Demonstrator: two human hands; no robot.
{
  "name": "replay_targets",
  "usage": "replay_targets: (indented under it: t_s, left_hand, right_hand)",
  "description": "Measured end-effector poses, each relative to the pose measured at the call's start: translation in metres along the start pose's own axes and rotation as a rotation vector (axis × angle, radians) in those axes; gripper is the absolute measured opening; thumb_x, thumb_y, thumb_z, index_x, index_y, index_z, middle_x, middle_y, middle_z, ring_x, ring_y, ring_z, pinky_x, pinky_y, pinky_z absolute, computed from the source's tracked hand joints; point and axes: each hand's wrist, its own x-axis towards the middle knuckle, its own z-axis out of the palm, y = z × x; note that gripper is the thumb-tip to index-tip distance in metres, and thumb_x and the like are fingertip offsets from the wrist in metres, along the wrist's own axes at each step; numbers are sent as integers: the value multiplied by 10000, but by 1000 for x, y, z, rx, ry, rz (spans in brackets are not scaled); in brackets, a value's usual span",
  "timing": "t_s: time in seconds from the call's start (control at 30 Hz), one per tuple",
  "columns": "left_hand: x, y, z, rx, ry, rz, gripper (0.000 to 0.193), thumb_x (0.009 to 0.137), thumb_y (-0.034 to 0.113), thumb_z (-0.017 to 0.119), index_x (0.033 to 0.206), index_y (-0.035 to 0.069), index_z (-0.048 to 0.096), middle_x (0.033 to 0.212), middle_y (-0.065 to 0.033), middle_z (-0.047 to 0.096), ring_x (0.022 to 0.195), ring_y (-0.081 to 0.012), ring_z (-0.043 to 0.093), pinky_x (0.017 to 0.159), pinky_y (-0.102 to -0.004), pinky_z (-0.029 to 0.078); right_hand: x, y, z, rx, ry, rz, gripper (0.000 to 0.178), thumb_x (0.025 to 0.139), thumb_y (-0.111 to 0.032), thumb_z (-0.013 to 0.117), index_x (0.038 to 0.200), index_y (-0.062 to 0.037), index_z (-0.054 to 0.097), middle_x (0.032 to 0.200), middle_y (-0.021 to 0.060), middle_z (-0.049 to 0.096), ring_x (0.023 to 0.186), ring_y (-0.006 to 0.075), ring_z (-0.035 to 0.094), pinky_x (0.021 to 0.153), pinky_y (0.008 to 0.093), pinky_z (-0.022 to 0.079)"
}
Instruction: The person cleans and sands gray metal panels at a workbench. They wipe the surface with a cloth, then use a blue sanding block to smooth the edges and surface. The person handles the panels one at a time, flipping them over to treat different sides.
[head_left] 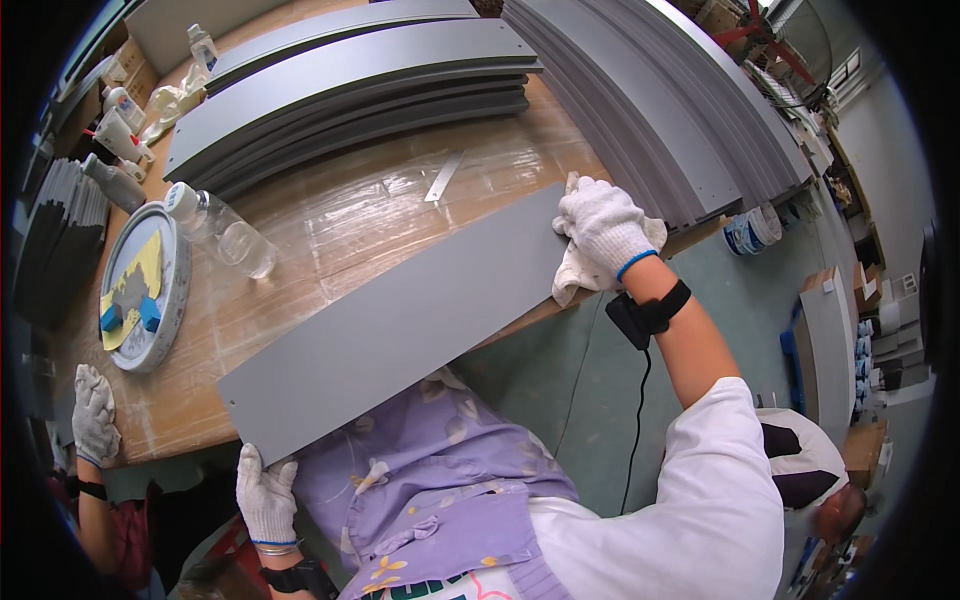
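A long flat grey panel lies slantwise before me, partly on the table and partly over its near edge. My left hand, in a white knit glove, is closed on the panel's lower left corner. At the far right end my right hand, gloved as well, is closed on a crumpled white cloth pressed to the panel's end. Some of its fingers are hidden by the cloth. A small hole shows near the panel's left end.
Stacked grey panels fill the table's back, with more panels at the right. A clear bottle lies against a round lid holding blue blocks and yellow paper. A metal strip lies mid-table. Another person's gloved hand is at left.
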Motion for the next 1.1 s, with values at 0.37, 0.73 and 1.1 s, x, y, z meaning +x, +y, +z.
replay_targets:
  t_s: [0.37,0.73,1.1]
  left_hand:
    - [0,-2,6,14,-11,32,325,1022,298,561,1208,35,602,1011,-104,696,803,-192,697,627,-281,602]
    - [-2,1,4,36,-25,-1,318,1031,321,554,1225,75,610,1070,-68,679,831,-151,673,636,-261,585]
    - [-1,0,4,38,-25,9,308,1033,319,551,1218,81,612,1038,-62,691,812,-150,679,630,-265,586]
  right_hand:
    - [6,-3,-2,-39,-57,111,297,895,-322,668,1081,-99,732,1174,148,617,1138,316,607,949,426,532]
    - [10,-1,3,-118,-7,28,316,906,-340,655,1096,-99,728,1180,161,620,1130,325,609,931,423,534]
    - [15,2,-3,-62,-64,-5,328,874,-301,679,1068,-39,708,1146,166,638,1100,327,624,927,412,531]
